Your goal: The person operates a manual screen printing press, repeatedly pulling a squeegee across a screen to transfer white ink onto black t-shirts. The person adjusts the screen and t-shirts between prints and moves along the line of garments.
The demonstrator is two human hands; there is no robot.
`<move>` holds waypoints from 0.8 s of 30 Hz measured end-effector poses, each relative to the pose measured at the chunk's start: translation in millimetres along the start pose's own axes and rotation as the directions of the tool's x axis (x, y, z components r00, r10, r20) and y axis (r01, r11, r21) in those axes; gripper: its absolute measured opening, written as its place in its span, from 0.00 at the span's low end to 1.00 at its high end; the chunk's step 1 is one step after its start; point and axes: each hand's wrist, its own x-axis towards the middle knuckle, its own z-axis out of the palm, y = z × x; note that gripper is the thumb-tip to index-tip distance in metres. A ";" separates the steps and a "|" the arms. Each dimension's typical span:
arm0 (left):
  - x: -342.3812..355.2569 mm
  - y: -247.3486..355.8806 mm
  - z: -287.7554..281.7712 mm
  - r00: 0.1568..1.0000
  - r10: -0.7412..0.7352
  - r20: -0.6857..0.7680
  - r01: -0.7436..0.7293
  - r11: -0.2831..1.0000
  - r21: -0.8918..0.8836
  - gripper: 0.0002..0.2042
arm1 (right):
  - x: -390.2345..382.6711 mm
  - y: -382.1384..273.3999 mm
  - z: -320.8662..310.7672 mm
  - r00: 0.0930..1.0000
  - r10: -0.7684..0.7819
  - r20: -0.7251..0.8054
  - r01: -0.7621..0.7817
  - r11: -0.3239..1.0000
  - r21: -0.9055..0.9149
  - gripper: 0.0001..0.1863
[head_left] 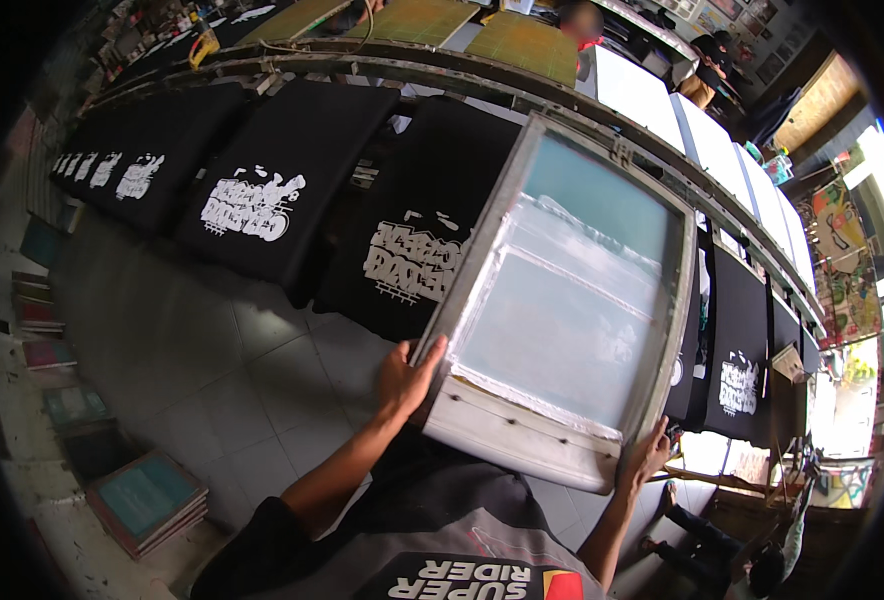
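Observation:
My left hand grips the lower left side of a metal-framed printing screen with pale blue mesh and whitish ink streaks. My right hand grips its lower right side, partly hidden by the frame. The screen tilts over black shirts on boards. Left of it, one shirt shows a white lettered print that the frame partly covers. Further left lie two more printed black shirts, and right of the screen another.
A rail runs behind the boards, with white boards and olive boards beyond. Stacked screens sit at lower left on the tiled floor. Other people are at the back and low at right.

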 end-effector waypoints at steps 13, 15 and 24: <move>-82.7 -33.1 167.2 0.967 0.167 -0.194 -0.170 0.985 -0.001 0.29 | 115.4 80.1 -75.6 0.999 -0.015 0.050 0.011 0.997 0.075 0.33; -90.4 -31.4 170.8 0.987 0.102 -0.127 -0.093 0.993 0.072 0.32 | 128.8 78.4 -77.2 0.997 -0.010 0.080 0.003 0.996 0.088 0.33; -78.2 -16.0 205.4 0.984 0.041 -0.171 -0.022 0.993 0.117 0.34 | 179.5 81.0 -55.4 0.990 -0.026 0.141 -0.003 0.978 0.207 0.31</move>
